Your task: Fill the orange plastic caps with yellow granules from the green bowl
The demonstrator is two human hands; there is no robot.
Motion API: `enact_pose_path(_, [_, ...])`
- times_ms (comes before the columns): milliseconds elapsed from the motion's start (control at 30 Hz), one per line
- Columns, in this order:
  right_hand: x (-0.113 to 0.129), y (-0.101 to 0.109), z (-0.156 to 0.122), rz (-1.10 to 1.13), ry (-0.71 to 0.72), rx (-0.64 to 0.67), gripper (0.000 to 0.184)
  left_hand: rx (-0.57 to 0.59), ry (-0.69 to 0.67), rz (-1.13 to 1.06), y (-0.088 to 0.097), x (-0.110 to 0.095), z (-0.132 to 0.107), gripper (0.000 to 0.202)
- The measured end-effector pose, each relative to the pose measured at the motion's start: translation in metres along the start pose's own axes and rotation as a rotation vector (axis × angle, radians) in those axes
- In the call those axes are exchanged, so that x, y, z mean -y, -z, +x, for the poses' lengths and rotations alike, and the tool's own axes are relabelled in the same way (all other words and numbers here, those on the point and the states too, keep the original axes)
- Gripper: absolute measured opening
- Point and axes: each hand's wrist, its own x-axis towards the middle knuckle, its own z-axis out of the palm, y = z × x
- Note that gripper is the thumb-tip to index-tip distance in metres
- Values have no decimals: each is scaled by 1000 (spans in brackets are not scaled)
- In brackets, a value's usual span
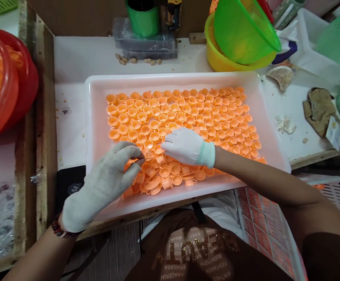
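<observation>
A white plastic tray [97, 117] holds many small orange toy cups [142, 116]. Toward the back they stand upright in close rows; along the front edge, a loose heap [154, 183] has some lying tilted. My left hand [104, 177], in a pale knit glove with bare fingertips showing, is over the front left of the cups. Its thumb and forefinger are pinched by a thin orange edge, whose full shape is hidden. My right hand [184, 146], in a white glove with a mint cuff, reaches over the middle cups. Its fingers are curled down together, their tips hidden.
Red tubs [26, 82] with orange pieces stand at left beyond a wooden rail [45, 117]. Behind the tray are a green cup [143, 19] on a wrapped block, a yellow basin [212, 48] and a green basket [240, 31]. A brown cloth [319, 109] lies at right.
</observation>
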Motion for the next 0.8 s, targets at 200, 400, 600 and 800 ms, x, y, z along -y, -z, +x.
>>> enact_pose_path(200, [7,-3,10,76,151,73,26,-187,278,-337,11,1,-4,23])
enact_pose_path(400, [-4,-7,8,786,-11,-188,16,-257,489,-894,1,1,5,44])
enact_pose_path(600, [24,11,12,1957,-502,-136,46,-203,-34,-135,9,-35,20,23])
enact_pose_path(800, [-1,15,-10,1655,-479,-212,15,-53,52,268,2,23,-22,39])
